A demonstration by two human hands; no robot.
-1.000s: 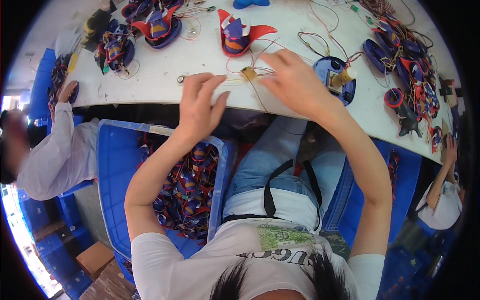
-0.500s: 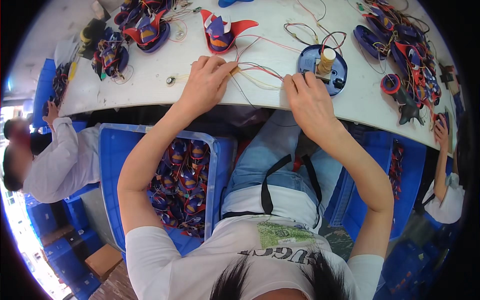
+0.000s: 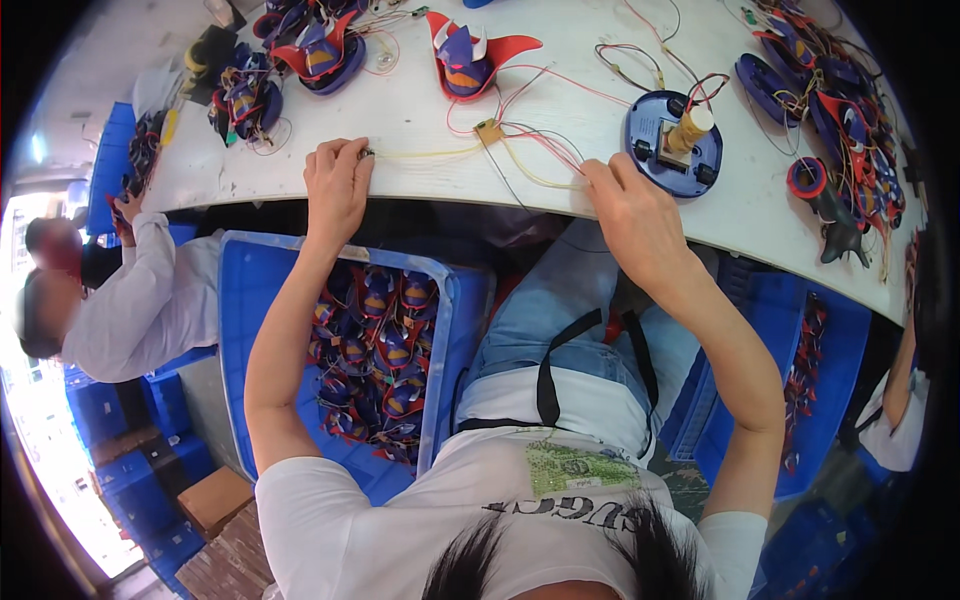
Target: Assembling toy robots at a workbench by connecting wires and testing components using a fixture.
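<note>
Head view: your left hand (image 3: 337, 190) pinches one end of the yellow wire (image 3: 430, 153), and your right hand (image 3: 628, 210) pinches the other at four o'clock. Its long axis runs between them across the table (image 3: 420, 110).

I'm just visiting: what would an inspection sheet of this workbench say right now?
Surface: white table, its edge curving past the person.
Job's things: thin yellow wire stretched between both hands; small tan board; blue round base with a tan spool.
Clutter: red-and-blue toy shells along the far side.
Hands: left hand pinches the wire's end; right hand grips wires.
Cables: red and yellow leads loop to the base.
Surroundings: blue crate of shells under the table; a co-worker's white sleeve.
</note>
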